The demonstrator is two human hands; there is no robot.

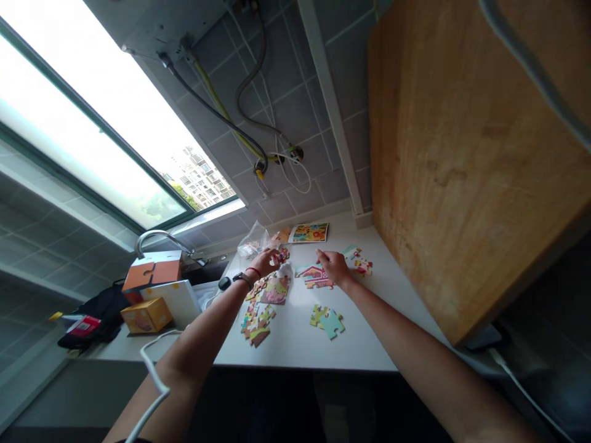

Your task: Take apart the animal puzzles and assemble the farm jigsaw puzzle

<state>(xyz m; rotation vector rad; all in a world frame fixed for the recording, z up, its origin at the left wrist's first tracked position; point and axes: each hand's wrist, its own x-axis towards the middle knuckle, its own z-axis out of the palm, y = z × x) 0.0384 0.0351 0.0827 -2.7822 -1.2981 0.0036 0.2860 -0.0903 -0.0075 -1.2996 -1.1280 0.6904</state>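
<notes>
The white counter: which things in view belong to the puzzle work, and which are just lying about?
Belong to it:
red barn puzzle section, by the right hand
loose puzzle pieces
probably the picture sheet

Seemingly just lying about:
orange-and-white box
yellow box
black bag

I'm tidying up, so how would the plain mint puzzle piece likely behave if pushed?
The mint piece looks crisp-edged, so it's probably stiff. Lying flat, it should slide rather than roll. Its knobs might catch on the yellow-green pieces right by it.

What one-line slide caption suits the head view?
Left hand and right hand among colourful jigsaw pieces on a white counter, near a window.
</notes>
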